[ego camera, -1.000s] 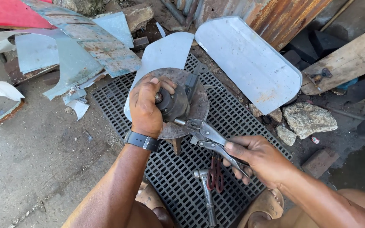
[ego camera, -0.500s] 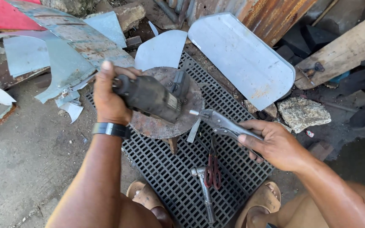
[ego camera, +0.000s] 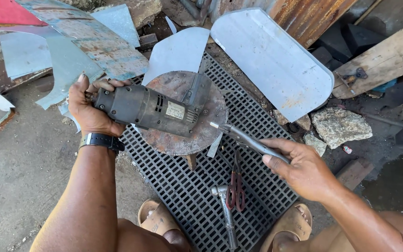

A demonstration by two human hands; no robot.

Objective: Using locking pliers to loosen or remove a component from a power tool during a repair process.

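My left hand (ego camera: pixel 89 112) grips the rear of a dark grey electric grinder (ego camera: pixel 150 109), held level with its head pointing right. The tool lies across a rusty round metal disc (ego camera: pixel 183 142) that stands on a black metal grate (ego camera: pixel 183 186). My right hand (ego camera: pixel 304 170) holds the handles of silver locking pliers (ego camera: pixel 243 137). Their jaws point left and reach the grinder's head at the disc's right edge. I cannot tell whether the jaws grip anything.
A hammer (ego camera: pixel 225 210) and red-handled snips (ego camera: pixel 235 186) lie on the grate below the disc. Cut metal sheets (ego camera: pixel 271 60) lie at the back, scraps (ego camera: pixel 71 46) to the left, a rock (ego camera: pixel 339 126) and a plank (ego camera: pixel 383 60) to the right. My sandalled feet (ego camera: pixel 152 217) are at the bottom.
My left hand has raised the grinder and turned it from upright on the disc to level, moving left. My right hand with the pliers has shifted right and down a little.
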